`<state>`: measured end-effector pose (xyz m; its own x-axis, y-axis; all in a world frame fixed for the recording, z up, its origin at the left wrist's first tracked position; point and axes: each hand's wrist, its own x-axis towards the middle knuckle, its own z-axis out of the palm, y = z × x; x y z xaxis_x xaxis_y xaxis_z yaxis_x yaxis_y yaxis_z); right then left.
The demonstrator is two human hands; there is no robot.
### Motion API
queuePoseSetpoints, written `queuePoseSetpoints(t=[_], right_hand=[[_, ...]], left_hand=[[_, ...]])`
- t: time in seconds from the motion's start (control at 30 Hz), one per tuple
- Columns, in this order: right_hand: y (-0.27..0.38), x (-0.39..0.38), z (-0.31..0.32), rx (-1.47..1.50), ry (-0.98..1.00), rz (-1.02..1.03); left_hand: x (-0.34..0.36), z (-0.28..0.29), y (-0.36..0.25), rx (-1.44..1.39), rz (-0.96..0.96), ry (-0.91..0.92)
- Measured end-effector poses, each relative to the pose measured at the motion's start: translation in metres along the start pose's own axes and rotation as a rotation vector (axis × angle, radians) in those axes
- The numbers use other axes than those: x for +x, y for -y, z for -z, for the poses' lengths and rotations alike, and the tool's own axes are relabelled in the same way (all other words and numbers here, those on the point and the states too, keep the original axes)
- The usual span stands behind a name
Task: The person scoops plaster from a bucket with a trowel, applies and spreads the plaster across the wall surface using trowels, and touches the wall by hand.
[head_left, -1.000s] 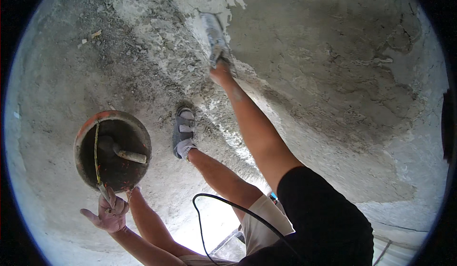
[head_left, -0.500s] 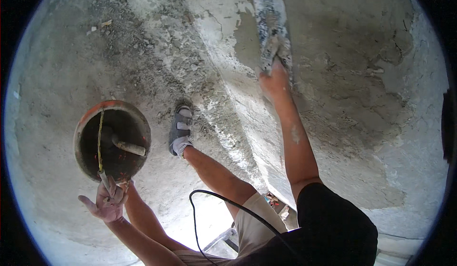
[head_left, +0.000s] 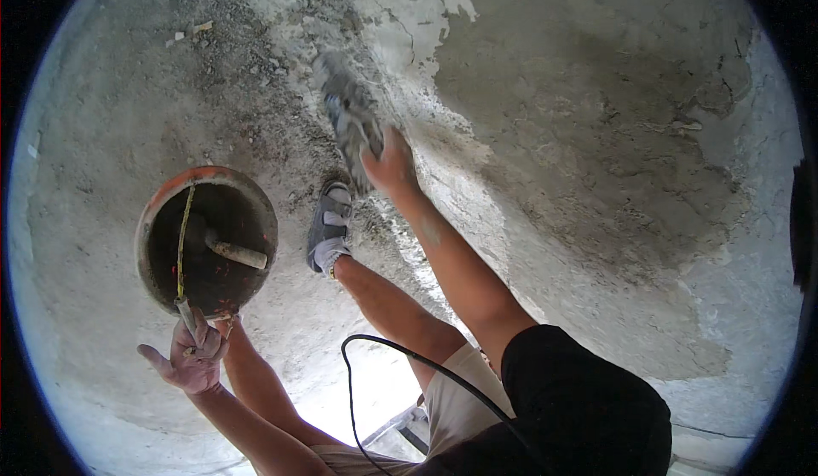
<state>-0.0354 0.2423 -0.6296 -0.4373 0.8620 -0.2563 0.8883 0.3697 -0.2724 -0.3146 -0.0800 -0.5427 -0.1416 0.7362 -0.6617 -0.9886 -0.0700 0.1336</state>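
Observation:
My right hand (head_left: 393, 167) grips the handle of a long plastering trowel (head_left: 345, 105), blurred by motion. Grey mortar smears cover the trowel, which is over the gritty strip where floor meets wall, just beyond my sandalled foot (head_left: 328, 225). At the left, my dusty left hand (head_left: 198, 358) has its fingers hooked round the grip of a bucket handle (head_left: 183, 246), thumb sticking out. That handle, yellowish and rope-like, crosses the mouth of a round bucket (head_left: 146, 259) with an orange-tinged rim. Inside the dark bucket lies a tool with a pale rod handle (head_left: 241, 255); its head is hard to make out.
Along the right rises a wall with a broad patch of darker, damp-looking mortar (head_left: 588, 126). Rubble and grit (head_left: 230, 75) lie on the floor (head_left: 77, 220) ahead. A black cable (head_left: 426, 365) loops in front of my body.
My right hand has swung the trowel left and nearer, off the mortared wall to above the floor edge. My left hand keeps its hold on the bucket handle; the view has shifted slightly.

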Motion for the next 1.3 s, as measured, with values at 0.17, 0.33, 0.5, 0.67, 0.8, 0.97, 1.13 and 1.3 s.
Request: queuePoseSetpoints(t=[0.17, 0.33, 0.5, 0.67, 0.8, 0.97, 1.13, 1.3], right_hand=[[-0.021, -0.029, 0.013, 0.266, 0.233, -0.194], [-0.092, -0.062, 0.021, 0.193, 0.265, -0.617], [-0.101, -0.206, 0.110, -0.357, 0.511, -0.437], [-0.023, -0.319, 0.251, -0.204, 0.608, -0.394], [0.010, -0.365, 0.337, -0.006, 0.438, -0.459], [0.010, -0.350, 0.368, 0.276, -0.051, -0.481], [0.056, -0.300, 0.400, 1.043, -0.421, -0.649], [0.081, -0.320, 0.380, 1.032, -0.269, -0.814]], left_hand=[[0.004, 0.009, -0.002, 0.005, -0.010, 0.079], [0.016, -0.027, -0.012, 0.038, -0.036, 0.248], [0.011, -0.056, -0.021, 0.115, 0.071, -0.160], [-0.101, -0.134, -0.049, 0.066, -0.013, -0.122], [-0.181, -0.237, -0.123, 0.085, -0.027, 0.140], [-0.273, -0.348, -0.172, 0.144, -0.088, 0.328], [-0.299, -0.397, -0.179, 0.269, -0.182, 0.433], [-0.307, -0.412, -0.192, 0.369, -0.301, 0.473]])
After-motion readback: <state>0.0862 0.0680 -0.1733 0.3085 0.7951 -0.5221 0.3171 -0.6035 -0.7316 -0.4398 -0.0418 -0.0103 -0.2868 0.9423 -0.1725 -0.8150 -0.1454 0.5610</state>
